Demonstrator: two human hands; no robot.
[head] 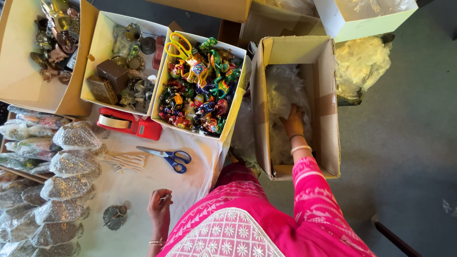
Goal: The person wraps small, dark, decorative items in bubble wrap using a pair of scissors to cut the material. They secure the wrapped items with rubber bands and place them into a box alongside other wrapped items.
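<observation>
Clear crinkled plastic wrap (285,90) lies under your right hand (293,122), which reaches down into the tall cardboard box (328,109) on the floor with its fingers spread flat on the heap, pressing rather than clamped on anything. That wrap looks light, soft and slippery, so you would likely do best to pinch a loose fold near the top of the heap, not scoop from below. Your left hand (159,205) rests on the white cloth (143,185) of the table, fingers curled together around something small and thin; what it is, you cannot tell from here. Just beside it, to its left, sits a small metal trinket (114,216), which looks hard and probably a bit fragile. Further out on the cloth lie blue-handled scissors (169,156) and a red tape dispenser (128,123). Beyond those stands a white box of painted figurines (197,90) with yellow-handled scissors (177,46) on top, and a box of brass pieces (121,71) next to it. Wrapped bundles (62,190) line the table's left edge.
</observation>
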